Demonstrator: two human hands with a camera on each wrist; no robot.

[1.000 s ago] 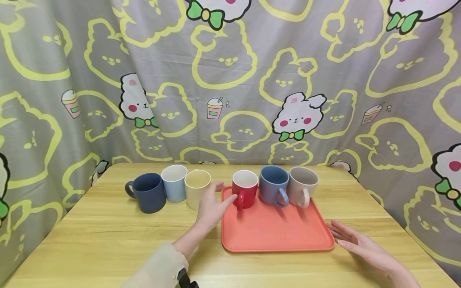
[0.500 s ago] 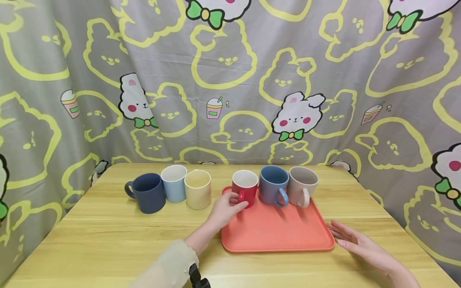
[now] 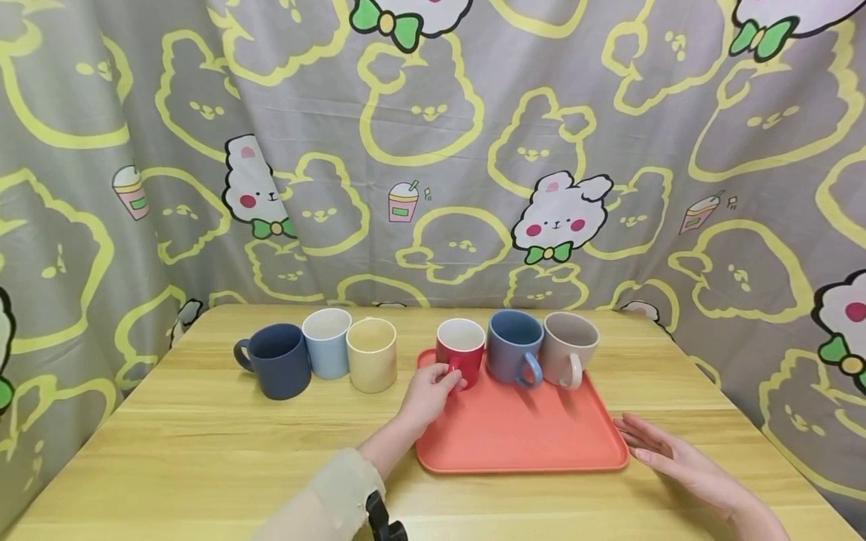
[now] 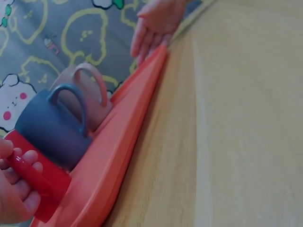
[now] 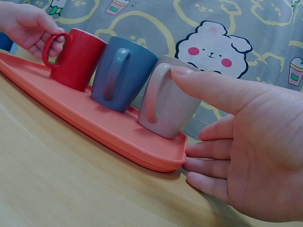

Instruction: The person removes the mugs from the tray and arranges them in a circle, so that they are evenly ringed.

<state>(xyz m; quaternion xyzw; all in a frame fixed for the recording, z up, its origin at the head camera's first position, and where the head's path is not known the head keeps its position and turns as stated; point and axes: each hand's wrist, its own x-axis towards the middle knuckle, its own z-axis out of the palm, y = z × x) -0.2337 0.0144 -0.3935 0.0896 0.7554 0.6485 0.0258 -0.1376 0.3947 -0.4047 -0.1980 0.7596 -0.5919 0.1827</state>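
Note:
On the far left part of the coral tray (image 3: 528, 439) stands a red mug (image 3: 471, 363) with a white inside. My left hand (image 3: 426, 395) pinches its handle, thumb against the fingers; the left wrist view shows the fingers curled round the red handle (image 4: 31, 176). Right of it on the tray are a blue mug (image 3: 509, 359) and a greyish-beige mug (image 3: 563, 349), both with handles towards me. My right hand (image 3: 679, 462) holds nothing; its straight, relaxed fingers are right at the tray's right rim. In the right wrist view its thumb overlaps the greyish-beige mug (image 5: 173, 106).
On the wooden table (image 3: 203, 451), left of the tray, a navy mug (image 3: 280, 368), a light blue mug (image 3: 328, 349) and a pale yellow mug (image 3: 373, 366) stand close together. Behind the table hangs a grey patterned curtain (image 3: 467, 180).
My left hand has moved right from beside the yellow mug to the red mug and taken hold of its handle. The right hand and the mugs have stayed in place.

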